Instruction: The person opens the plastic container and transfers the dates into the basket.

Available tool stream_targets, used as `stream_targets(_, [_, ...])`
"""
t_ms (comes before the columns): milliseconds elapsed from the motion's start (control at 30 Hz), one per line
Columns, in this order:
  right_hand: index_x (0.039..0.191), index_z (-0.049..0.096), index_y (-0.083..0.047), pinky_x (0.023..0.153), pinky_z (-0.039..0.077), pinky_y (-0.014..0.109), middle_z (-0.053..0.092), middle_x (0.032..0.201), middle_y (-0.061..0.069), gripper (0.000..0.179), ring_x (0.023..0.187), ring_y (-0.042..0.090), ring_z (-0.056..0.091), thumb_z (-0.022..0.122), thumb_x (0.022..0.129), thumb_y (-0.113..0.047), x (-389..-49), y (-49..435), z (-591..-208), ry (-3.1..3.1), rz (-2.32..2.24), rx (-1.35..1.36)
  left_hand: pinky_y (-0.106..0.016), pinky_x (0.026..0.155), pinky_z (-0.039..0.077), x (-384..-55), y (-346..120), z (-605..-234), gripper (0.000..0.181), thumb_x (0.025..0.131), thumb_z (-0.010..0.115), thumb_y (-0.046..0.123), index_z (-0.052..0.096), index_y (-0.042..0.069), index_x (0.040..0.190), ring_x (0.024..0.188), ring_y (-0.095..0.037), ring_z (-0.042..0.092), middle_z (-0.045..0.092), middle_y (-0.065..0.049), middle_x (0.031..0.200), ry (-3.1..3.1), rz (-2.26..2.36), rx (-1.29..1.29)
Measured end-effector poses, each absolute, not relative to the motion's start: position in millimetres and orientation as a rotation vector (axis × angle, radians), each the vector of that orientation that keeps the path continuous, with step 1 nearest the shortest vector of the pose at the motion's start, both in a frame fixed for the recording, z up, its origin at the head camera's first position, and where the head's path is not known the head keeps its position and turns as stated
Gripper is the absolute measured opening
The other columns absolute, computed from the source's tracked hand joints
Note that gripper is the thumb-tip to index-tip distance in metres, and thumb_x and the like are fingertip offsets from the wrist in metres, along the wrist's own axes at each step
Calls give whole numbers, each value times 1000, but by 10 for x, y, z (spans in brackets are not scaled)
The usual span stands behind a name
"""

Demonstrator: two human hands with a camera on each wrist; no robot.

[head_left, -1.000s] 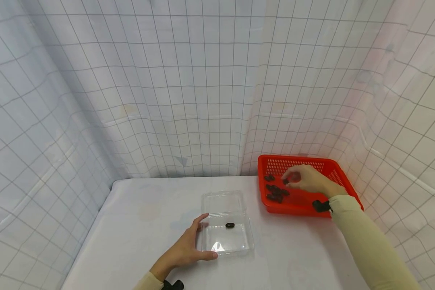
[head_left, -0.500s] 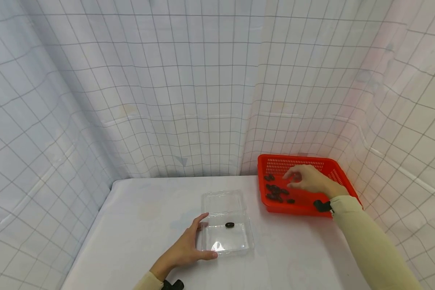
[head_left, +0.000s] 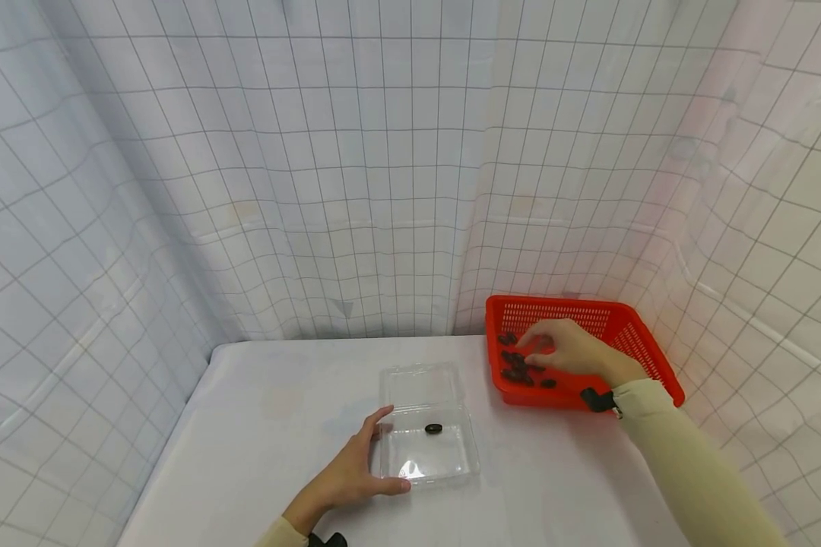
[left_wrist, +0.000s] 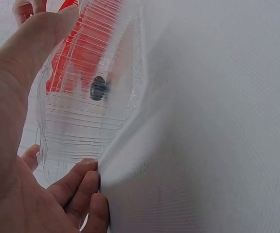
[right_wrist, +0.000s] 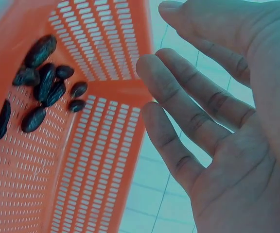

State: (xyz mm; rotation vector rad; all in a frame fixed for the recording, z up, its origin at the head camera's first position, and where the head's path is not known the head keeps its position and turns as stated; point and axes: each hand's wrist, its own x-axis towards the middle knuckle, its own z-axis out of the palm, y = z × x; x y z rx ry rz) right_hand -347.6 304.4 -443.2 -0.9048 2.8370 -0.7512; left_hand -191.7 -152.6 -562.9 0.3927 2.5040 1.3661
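A clear plastic box [head_left: 445, 461] stands with its lid [head_left: 420, 386] folded back. Inside lies one dark, wrinkled, date-like fruit [head_left: 434, 429]. My left hand [head_left: 349, 469] holds the box from its left side, thumb at the front corner and fingers at the back; the left wrist view shows the fingertips against its ribbed wall. Over the red basket [head_left: 534, 399] hovers my right hand [head_left: 568, 349], thumb and forefinger apart. Several more date-like fruits [right_wrist: 45, 82] lie in one end of the basket. In the right wrist view nothing sits between the spread fingers [right_wrist: 166, 85].
The white table [head_left: 280, 410] carries the box and, at its back right, the basket. Grid-patterned white sheets [head_left: 383, 190] hang behind and on both sides, close to the basket's right end.
A date-like fruit that my right hand pinched one second ago was let go into the basket. The hand then moved left and slightly down towards the pile. My left hand stayed on the box.
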Motion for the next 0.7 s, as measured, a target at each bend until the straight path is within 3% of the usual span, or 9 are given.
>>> stream_targets(200, [127, 87, -28, 111, 62, 50, 84, 130, -3, 24, 124, 22, 74, 90, 105, -18, -3385, 2898, -4400, 2827, -758, -969, -71, 122, 48, -1911, -1526, -5620, 131, 85, 106, 40, 24, 19, 185, 155, -42, 56, 55, -22, 174, 2506, 1364, 400])
stream_targets(433, [126, 85, -19, 93, 65, 35, 84, 119, -5, 22, 100, 11, 73, 89, 105, -17, -3291, 2716, -4454, 2756, -824, -1014, -67, 121, 49, -1915, -1532, -5619, 131, 86, 106, 38, 23, 21, 185, 151, -38, 58, 55, -21, 173, 2494, 1379, 407])
stream_targets(700, [127, 84, -24, 95, 68, 33, 80, 112, -5, 23, 96, 5, 73, 85, 107, -12, -3153, 2508, -4488, 2689, -835, -1116, -67, 120, 49, -1931, -1534, -5656, 131, 85, 106, 40, 24, 22, 185, 152, -39, 57, 55, -20, 174, 2496, 1375, 400])
